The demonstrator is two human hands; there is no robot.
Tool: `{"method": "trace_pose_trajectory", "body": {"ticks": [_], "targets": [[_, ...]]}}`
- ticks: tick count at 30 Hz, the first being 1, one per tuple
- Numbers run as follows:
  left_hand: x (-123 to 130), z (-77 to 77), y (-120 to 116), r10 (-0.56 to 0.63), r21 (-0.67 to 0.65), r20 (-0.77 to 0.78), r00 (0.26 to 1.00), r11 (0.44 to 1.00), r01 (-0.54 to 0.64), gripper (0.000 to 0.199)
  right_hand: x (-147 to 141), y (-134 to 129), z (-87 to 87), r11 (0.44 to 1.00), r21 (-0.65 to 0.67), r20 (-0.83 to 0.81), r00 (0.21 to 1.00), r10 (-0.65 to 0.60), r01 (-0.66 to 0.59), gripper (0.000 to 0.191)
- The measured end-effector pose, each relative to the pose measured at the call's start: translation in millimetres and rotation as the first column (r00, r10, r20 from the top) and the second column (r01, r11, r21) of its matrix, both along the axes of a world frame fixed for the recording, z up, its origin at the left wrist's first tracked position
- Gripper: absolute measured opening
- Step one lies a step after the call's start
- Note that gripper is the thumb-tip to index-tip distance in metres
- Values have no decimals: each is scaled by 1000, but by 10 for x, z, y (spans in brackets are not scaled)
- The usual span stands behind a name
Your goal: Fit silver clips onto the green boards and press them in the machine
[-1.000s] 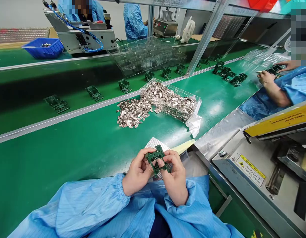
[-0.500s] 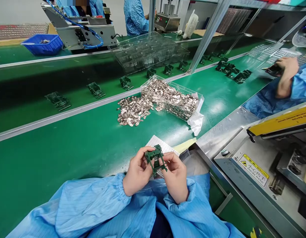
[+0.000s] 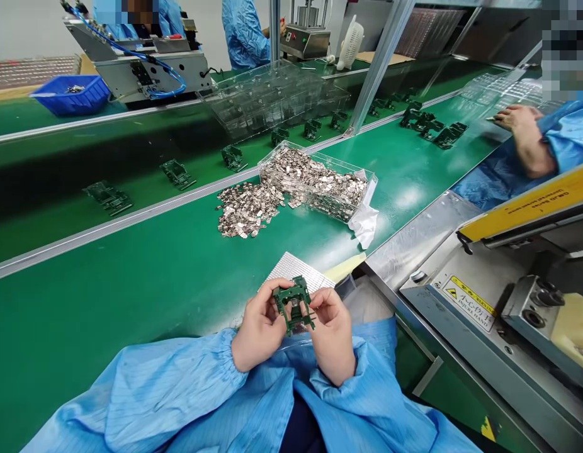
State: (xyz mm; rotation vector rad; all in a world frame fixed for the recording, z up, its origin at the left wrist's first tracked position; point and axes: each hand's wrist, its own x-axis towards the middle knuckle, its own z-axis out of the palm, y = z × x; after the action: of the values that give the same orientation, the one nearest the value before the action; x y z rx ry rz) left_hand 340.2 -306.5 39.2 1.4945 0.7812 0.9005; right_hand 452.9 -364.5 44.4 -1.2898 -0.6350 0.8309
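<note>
Both of my hands hold one small dark green plastic frame part close to my body, above the front edge of the green bench. My left hand grips its left side and my right hand grips its right side, thumbs on top. A ribbed silver sheet lies on the bench just behind the part. Farther back, a clear tray is heaped with small shiny metal clips, and a loose pile of the same clips lies spilled to its left.
Several green frame parts ride the conveyor belt behind a metal rail. A grey machine with a yellow warning label stands at my right. A co-worker's hand works at far right. A blue bin and clear trays sit at the back.
My hands have turned the green part slightly between them and stayed in place. The co-worker's hand at the right has moved over their bench. My view has shifted a little.
</note>
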Motion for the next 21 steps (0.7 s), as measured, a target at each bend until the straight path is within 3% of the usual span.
{"method": "trace_pose_trajectory", "body": {"ticks": [7, 12, 14, 17, 21], "targets": [[-35, 99, -104, -25, 90, -31, 999, 996, 28, 26, 137, -239, -6, 998, 34, 17, 998, 53, -54, 21], [36, 200, 28, 11, -92, 53, 999, 996, -6, 35, 552, -437, -350, 983, -79, 142, 978, -155, 167, 33], [158, 227, 99, 6, -114, 77, 997, 993, 2, 42, 636, -444, -503, 984, -140, 131, 987, -92, 110, 42], [396, 189, 181, -51, -76, 73, 996, 995, 57, 42, 595, -366, -642, 986, -151, 117, 989, 93, -75, 45], [627, -14, 258, -100, -27, 46, 994, 995, 101, 39, 447, -214, -714, 991, -87, 152, 982, 110, -98, 43]]}}
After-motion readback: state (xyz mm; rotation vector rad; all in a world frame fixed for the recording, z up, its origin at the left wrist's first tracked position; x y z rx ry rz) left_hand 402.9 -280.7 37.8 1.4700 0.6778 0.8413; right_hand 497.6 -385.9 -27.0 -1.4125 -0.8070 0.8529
